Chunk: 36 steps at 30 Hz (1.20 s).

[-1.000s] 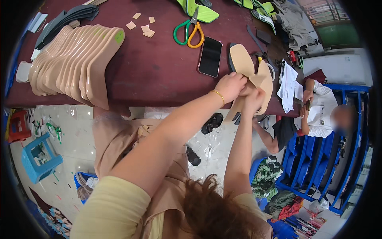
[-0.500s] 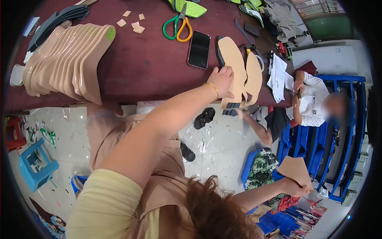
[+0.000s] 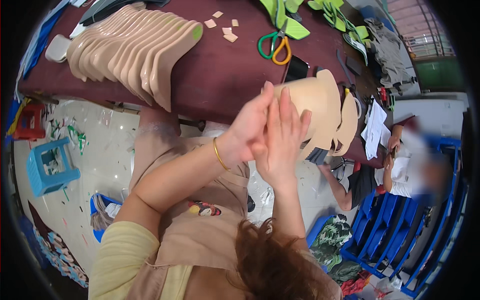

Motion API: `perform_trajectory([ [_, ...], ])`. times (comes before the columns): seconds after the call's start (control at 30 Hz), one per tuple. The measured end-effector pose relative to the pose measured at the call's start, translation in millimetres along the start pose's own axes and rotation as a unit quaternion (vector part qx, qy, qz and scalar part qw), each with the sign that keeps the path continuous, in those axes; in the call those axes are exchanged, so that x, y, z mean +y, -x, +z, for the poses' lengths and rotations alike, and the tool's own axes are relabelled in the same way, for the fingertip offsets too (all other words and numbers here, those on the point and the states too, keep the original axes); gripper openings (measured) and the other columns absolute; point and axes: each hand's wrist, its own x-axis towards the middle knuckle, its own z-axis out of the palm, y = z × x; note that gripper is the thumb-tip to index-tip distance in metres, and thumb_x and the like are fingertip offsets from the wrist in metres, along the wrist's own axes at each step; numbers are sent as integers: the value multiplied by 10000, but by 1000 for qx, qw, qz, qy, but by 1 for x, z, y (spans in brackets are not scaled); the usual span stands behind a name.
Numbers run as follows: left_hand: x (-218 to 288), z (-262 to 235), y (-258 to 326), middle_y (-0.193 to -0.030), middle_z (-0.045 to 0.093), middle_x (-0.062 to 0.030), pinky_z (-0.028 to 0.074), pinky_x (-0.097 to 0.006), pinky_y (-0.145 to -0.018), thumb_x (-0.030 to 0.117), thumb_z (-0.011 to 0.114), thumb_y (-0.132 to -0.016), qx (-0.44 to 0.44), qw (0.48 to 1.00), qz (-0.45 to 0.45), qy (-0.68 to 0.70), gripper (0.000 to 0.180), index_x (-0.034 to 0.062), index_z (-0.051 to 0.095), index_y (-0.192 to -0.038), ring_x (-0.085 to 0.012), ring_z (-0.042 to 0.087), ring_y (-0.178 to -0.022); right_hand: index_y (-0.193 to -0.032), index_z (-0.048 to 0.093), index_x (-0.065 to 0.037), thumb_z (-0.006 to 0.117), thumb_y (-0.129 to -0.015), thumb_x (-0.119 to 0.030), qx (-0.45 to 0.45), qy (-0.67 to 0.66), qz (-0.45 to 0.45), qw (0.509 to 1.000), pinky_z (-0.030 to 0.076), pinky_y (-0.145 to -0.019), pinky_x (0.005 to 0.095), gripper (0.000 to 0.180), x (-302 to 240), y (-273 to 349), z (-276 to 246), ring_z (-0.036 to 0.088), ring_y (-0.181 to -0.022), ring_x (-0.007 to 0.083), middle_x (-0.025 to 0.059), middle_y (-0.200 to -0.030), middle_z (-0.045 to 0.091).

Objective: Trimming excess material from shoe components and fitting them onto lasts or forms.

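Observation:
My left hand (image 3: 246,125), with a gold bangle at the wrist, meets my right hand (image 3: 284,137) in front of the table edge. The palms face each other and touch, with fingers stretched out. Nothing shows between them, though the contact area is hidden. Just beyond my fingers, a wide beige sheet (image 3: 315,100) lies at the table edge, partly covered by my right hand. Beside it are beige insole-shaped pieces (image 3: 348,120) with cut-outs. A dark ridged piece (image 3: 317,155) sticks out below.
Left on the maroon table (image 3: 225,75) stands a long row of glossy beige insoles (image 3: 135,55). Scissors (image 3: 276,46) and a partly covered phone (image 3: 297,69) lie farther back. Green pieces (image 3: 295,29) are behind. At right, a person (image 3: 400,167) sits by blue shelves (image 3: 372,240).
My right hand has come up from the lower right and met my left. The beige sheet it held now lies at the table edge. My view has shifted left.

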Motion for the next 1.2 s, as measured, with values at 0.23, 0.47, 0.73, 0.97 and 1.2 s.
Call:
perform_trajectory([
  [0.23,40,-11,18,-1353,431,-124,350,-430,-1024,471,241,-976,24,996,82,-36,578,64,300,-1381,-284,438,-1221,-1362,371,-21,471,-882,-459,-181,91,-25,979,8,-1082,559,657,27,47,9,173,-1386,310,196,-1452,279],
  [0.47,50,3,26,-1377,403,-129,303,-443,-1061,499,229,-964,-19,997,68,11,620,47,291,-1385,-291,397,-1265,-1409,251,-28,558,-821,-455,-25,-13,-14,1000,60,-1068,601,788,18,36,38,142,-1386,340,197,-1474,213],
  [0.73,51,5,36,-1369,414,-109,327,-423,-1049,460,278,-972,25,984,137,-111,583,49,292,-1385,-258,406,-1260,-1378,290,58,337,-960,-427,115,-220,37,968,105,-1113,425,642,7,-6,22,146,-1387,317,225,-1461,234],
  [0.97,41,2,42,-1373,412,-68,321,-396,-1046,387,311,-984,8,997,41,-68,518,69,294,-1393,-219,392,-1273,-1405,326,-104,314,-972,-366,59,-185,109,975,59,-1114,485,507,42,-18,31,153,-1392,287,125,-1479,257],
  [1.2,44,-2,48,-1419,352,-93,300,-405,-1066,361,337,-980,3,997,27,-68,524,59,264,-1402,-227,375,-1290,-1377,323,-1,286,-968,-372,-70,143,-145,977,5,-1100,531,554,36,-26,16,97,-1394,343,125,-1491,219],
])
